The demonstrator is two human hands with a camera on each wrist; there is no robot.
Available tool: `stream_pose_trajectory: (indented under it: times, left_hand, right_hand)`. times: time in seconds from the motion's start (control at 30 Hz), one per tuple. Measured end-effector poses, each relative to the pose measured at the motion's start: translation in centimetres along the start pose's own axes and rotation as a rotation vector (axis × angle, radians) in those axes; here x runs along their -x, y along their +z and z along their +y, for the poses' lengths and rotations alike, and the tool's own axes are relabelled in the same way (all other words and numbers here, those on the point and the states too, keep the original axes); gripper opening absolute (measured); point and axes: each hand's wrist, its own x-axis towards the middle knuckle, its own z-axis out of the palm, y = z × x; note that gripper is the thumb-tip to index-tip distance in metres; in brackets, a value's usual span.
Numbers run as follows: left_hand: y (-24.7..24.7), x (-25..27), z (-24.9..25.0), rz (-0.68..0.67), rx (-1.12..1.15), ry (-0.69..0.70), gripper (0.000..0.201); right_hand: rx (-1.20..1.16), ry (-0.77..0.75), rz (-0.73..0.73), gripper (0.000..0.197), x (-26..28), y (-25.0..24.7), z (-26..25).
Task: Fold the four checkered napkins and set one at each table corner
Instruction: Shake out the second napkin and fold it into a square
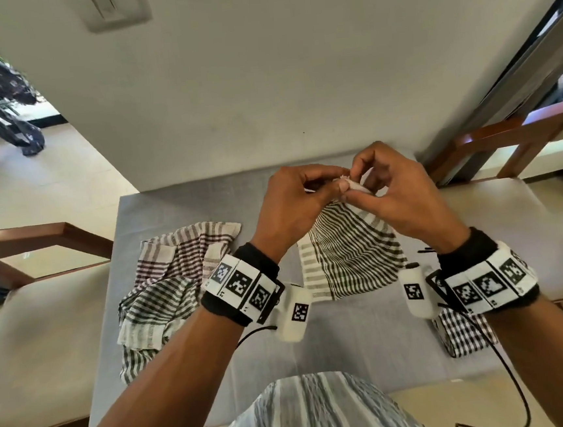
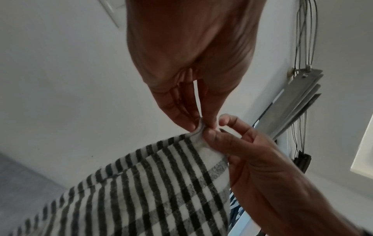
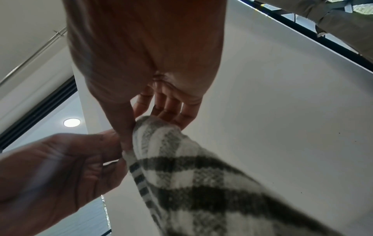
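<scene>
A black-and-white checkered napkin (image 1: 351, 251) hangs above the grey table (image 1: 352, 343), held up by one corner. My left hand (image 1: 293, 205) and right hand (image 1: 397, 189) meet at that corner, and both pinch it between thumb and fingertips. The left wrist view shows the pinched corner (image 2: 198, 130) with the cloth (image 2: 141, 191) draping down. In the right wrist view the napkin (image 3: 181, 167) hangs from my right thumb and fingers. Two crumpled napkins (image 1: 173, 277) lie in a heap at the table's left. A folded checkered napkin (image 1: 464, 333) lies at the near right corner.
Cushioned wooden chairs stand on the left (image 1: 39, 336) and right (image 1: 510, 200) of the table. A white wall (image 1: 296, 92) rises just behind the table's far edge. A black cable (image 1: 513, 383) trails from my right wrist over the near right edge.
</scene>
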Motion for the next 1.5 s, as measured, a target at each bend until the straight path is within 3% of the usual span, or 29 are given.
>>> stream_pose_trajectory:
  times: [0.23,0.4,0.8,1.0,1.1,1.23,1.33,1.5]
  left_hand:
    - [-1.3,0.3,1.1,-0.102,0.32,-0.1,0.033]
    - [-1.1,0.2,1.6,-0.068,0.435,-0.13,0.028]
    - [0.0,0.2,2.7,-0.009,0.349,-0.048,0.027]
    - [0.0,0.1,3.0,0.053,0.279,-0.035,0.022]
    - [-0.4,-0.2,2.9,0.07,0.247,-0.037,0.018]
    - [-1.2,-0.6,2.8,0.101,0.153,-0.012,0.013]
    - [-2.0,-1.1,2.7,0.131,0.097,0.015,0.012]
    - [-3.7,-2.0,2.5,0.116,-0.036,0.039,0.013]
  right_hand:
    - [-0.159,0.002,0.088,0.013,0.7,-1.1,-0.4]
    - [-0.191,-0.047,0.111,0.01,0.8,-1.5,-0.4]
    - [-0.373,-0.044,0.118,0.012,-0.1,-2.0,0.3]
    - [-0.35,-0.064,0.111,0.019,-0.8,-1.6,-0.5]
    - [-0.282,-0.045,0.046,0.021,-0.9,-2.2,-0.8]
    - [-0.153,0.06,-0.142,0.023,-0.8,-3.4,-0.3]
    - [-0.072,0.057,-0.256,0.027,-0.5,-3.8,0.1]
    - [-0.013,0.061,-0.316,0.026,0.0,-5.5,1.0]
